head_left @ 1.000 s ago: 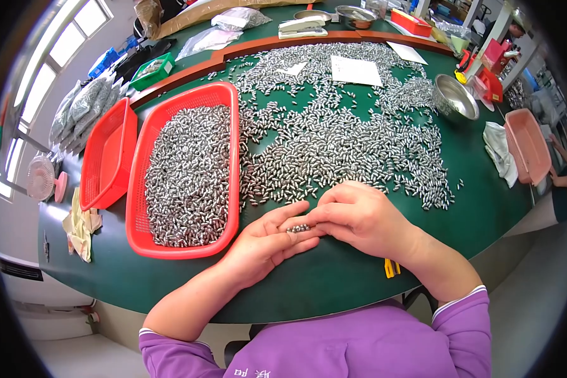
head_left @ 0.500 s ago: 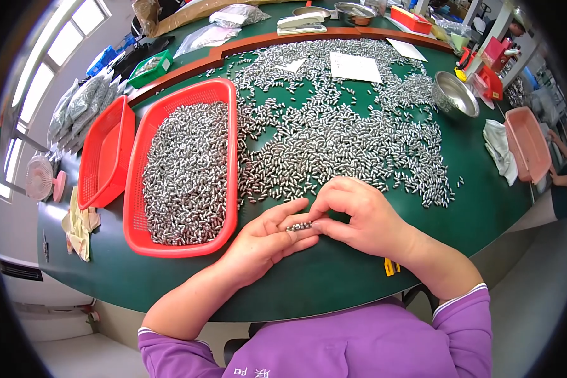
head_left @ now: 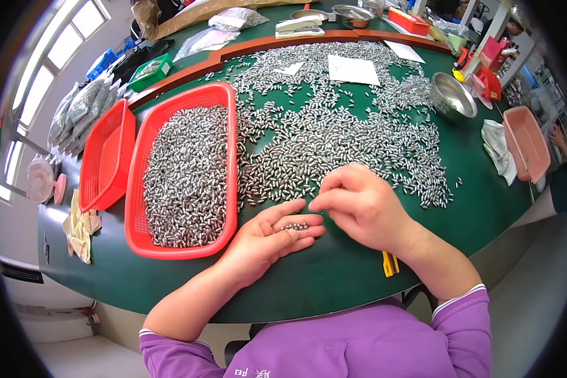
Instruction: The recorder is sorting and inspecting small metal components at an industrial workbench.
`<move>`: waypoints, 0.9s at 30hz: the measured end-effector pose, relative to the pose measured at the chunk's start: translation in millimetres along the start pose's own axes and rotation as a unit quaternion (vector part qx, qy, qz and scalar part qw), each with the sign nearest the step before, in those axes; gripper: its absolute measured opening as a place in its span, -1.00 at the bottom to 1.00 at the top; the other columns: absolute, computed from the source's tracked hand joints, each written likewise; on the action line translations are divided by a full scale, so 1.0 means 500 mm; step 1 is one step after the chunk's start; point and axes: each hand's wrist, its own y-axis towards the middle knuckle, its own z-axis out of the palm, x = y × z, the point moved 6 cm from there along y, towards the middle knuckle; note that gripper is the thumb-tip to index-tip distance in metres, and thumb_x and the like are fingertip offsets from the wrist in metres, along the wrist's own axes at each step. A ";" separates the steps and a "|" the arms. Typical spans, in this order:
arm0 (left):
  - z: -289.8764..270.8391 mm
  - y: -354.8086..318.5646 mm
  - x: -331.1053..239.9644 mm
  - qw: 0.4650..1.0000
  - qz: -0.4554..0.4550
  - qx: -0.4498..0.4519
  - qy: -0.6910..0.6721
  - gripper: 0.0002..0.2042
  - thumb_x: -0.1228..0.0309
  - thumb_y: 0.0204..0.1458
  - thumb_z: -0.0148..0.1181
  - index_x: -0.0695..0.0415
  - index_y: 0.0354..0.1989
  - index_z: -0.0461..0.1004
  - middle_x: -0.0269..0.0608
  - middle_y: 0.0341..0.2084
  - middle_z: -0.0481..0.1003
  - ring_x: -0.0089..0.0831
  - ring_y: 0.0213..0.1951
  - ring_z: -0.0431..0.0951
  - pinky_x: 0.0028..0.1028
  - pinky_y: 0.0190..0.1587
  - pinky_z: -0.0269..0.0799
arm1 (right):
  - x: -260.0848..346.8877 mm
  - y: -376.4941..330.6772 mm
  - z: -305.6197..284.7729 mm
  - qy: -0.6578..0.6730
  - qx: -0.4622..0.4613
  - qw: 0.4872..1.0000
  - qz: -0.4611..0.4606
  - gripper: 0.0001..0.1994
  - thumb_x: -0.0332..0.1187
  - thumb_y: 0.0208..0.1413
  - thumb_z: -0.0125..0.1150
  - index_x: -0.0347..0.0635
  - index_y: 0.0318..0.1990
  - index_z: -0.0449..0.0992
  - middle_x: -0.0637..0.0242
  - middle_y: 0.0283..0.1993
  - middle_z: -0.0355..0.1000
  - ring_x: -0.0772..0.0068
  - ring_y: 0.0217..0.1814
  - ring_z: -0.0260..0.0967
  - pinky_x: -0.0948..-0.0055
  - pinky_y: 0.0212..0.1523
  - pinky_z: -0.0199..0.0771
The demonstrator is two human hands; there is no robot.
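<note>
My left hand (head_left: 261, 242) is palm up over the green table (head_left: 334, 286), just right of a red plastic basket (head_left: 231, 164). A short row of small shiny metal pieces (head_left: 296, 227) lies across its fingers, with the thumb against the row's near end. Close by on the right, my right hand (head_left: 366, 205) is raised with thumb and forefinger pinched together. Whatever is between those fingertips, if anything, is too small to make out. Beyond both hands spreads a wide layer of bullet-shaped silver pieces (head_left: 340, 138). The basket is heaped with similar pieces (head_left: 186, 176).
An emptier red basket (head_left: 109, 157) stands at the left, near yellowish gloves (head_left: 80, 230). White paper (head_left: 353, 69) lies on the pieces. At the right are a metal bowl (head_left: 453, 94), a white cloth (head_left: 499, 148) and a pink basin (head_left: 528, 142). A yellow cutter (head_left: 389, 263) lies near my right forearm.
My right hand has moved away from the left palm, up and slightly right, still pinched. The left hand stays nearly in place, with the metal pieces now more exposed on its fingers.
</note>
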 end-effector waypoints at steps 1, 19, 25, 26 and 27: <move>-0.001 -0.002 -0.002 1.000 -0.004 -0.022 0.020 -0.47 0.57 0.20 0.01 0.29 0.34 0.05 0.03 0.12 0.38 -0.24 0.13 0.45 -0.38 0.18 0.41 | -0.008 0.003 -0.011 -0.021 -0.013 0.999 0.020 -0.80 -0.55 -0.15 0.32 -0.06 -0.32 0.60 0.35 -0.28 0.42 0.24 -0.20 0.41 0.31 -0.19 0.44; -0.030 -0.003 0.017 1.000 -0.019 -0.013 -0.015 -0.87 0.47 0.22 -0.01 0.18 -0.14 0.43 -0.29 -0.40 0.40 -0.58 -0.51 0.28 -0.66 -0.54 0.14 | -0.058 -0.025 0.048 -0.233 0.038 0.971 0.043 -0.90 -0.32 0.03 0.19 -0.06 -0.30 0.47 0.34 -0.22 0.32 0.26 -0.07 0.30 0.29 -0.08 0.33; -0.030 -0.009 0.015 0.997 0.005 -0.032 0.065 -0.90 0.43 0.20 0.09 0.14 -0.16 0.39 -0.32 -0.43 0.39 -0.59 -0.51 0.29 -0.65 -0.53 0.14 | 0.014 -0.007 0.026 0.015 0.001 1.000 -0.008 -0.87 -0.29 0.05 0.27 -0.01 -0.27 0.47 0.35 -0.17 0.36 0.21 0.00 0.32 0.25 0.02 0.34; -0.027 -0.005 0.016 0.996 0.013 -0.035 0.084 -0.90 0.45 0.19 0.10 0.15 -0.17 0.37 -0.33 -0.47 0.38 -0.58 -0.52 0.29 -0.64 -0.53 0.14 | 0.017 -0.009 0.028 0.041 0.008 0.999 -0.013 -0.88 -0.30 0.05 0.27 -0.02 -0.28 0.48 0.35 -0.18 0.37 0.21 -0.03 0.33 0.25 0.01 0.35; -0.022 -0.006 0.014 0.995 0.018 -0.026 0.091 -0.90 0.46 0.18 0.11 0.15 -0.18 0.36 -0.33 -0.49 0.38 -0.58 -0.53 0.29 -0.64 -0.53 0.14 | 0.022 -0.009 0.033 0.070 0.014 0.997 -0.020 -0.88 -0.31 0.05 0.28 -0.03 -0.29 0.49 0.34 -0.19 0.37 0.22 -0.06 0.34 0.25 -0.01 0.35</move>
